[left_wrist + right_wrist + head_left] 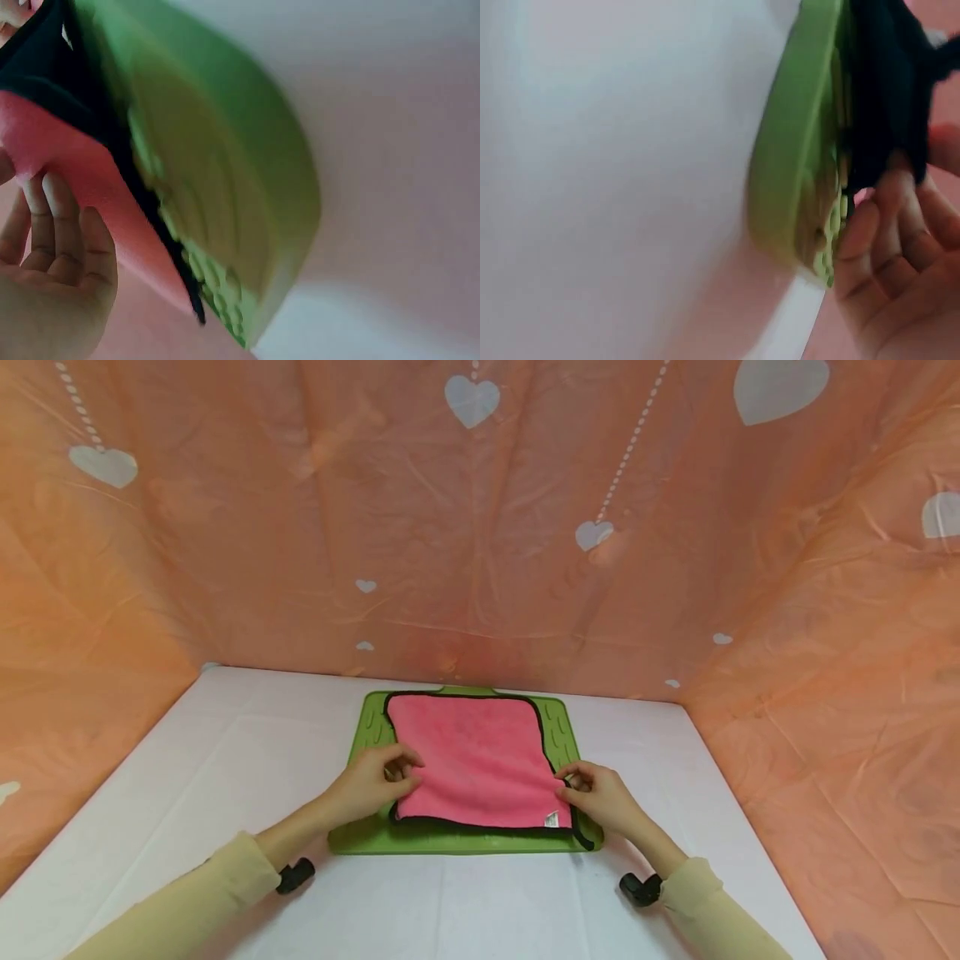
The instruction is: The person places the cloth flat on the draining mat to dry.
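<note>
A pink cloth (472, 752) with a black border and a small white label at its near right corner lies over a green board (450, 842) with raised ridges. On its left side, my left hand (375, 783) pinches the cloth between thumb and fingers. My right hand (603, 795) pinches the right edge, where the black border bends. In the left wrist view the fingers (67, 232) meet a raised fold of the cloth (97, 172). The right wrist view has fingertips (896, 184) against a dark part of the cloth.
The board lies on a white-covered table (262, 752) near its back edge. An orange curtain (480, 568) with white hearts hangs behind and along both sides. A black wrist camera (296, 875) sits on the left wrist, another (640, 889) on the right.
</note>
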A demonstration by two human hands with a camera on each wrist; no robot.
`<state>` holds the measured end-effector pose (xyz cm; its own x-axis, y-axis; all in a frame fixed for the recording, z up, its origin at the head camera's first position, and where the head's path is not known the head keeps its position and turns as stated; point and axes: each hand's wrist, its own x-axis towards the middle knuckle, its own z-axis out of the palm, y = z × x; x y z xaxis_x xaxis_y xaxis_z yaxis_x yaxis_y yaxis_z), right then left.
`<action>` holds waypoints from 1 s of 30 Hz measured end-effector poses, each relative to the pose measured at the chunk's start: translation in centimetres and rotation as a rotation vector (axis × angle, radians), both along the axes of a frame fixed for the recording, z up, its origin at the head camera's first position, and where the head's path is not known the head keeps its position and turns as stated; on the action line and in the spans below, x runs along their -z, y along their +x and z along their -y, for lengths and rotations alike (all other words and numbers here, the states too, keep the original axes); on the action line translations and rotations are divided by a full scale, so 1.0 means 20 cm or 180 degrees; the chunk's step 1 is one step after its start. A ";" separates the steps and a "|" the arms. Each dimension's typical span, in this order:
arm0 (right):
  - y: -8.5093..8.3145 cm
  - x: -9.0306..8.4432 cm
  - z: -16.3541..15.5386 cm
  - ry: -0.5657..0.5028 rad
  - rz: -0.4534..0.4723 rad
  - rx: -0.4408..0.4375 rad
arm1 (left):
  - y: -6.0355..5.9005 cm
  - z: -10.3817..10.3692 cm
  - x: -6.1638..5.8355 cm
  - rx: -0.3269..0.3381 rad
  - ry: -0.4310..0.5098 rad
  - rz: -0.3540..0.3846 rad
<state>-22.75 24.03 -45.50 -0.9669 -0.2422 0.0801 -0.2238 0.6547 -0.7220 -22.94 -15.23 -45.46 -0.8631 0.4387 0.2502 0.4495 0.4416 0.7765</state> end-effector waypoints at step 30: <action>0.01 0.05 -0.03 0.0281 0.0027 -0.0178 | 0.11 0.11 0.06 0.0149 -0.0367 0.0324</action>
